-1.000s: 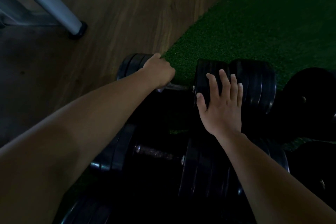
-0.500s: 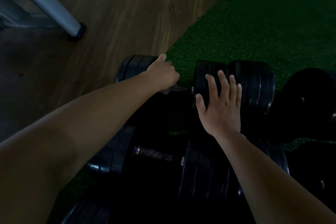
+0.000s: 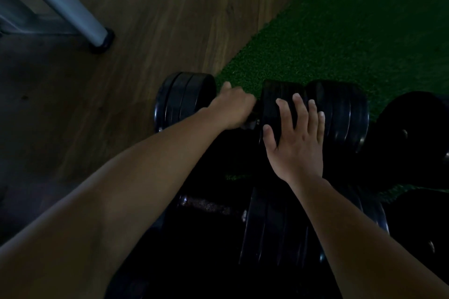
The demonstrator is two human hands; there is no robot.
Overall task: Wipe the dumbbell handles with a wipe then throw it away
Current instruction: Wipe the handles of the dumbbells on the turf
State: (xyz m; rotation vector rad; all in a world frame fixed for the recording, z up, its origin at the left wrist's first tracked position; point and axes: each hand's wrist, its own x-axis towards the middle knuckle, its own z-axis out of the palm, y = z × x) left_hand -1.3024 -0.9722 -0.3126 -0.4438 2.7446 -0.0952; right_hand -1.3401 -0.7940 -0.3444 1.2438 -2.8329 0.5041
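Two hands (image 3: 230, 109) (image 3: 295, 143) on ribbed (black) dumbbell (image 3: 340, 114).

You see a black dumbbell (image 3: 315, 114) lying across the edge of the green mat, its handle hidden under your hand. A second dumbbell (image 3: 272, 223) lies nearer you, its metal handle (image 3: 209, 206) bare.

Wood-plank floor (image 3: 150, 19) fills the upper left of the frame. Grey metal leg (image 3: 70, 5) with black foot cap (image 3: 103, 43) — upper left, resting on planks. Green turf mat (image 3: 340, 39) — upper right, dim lighting.
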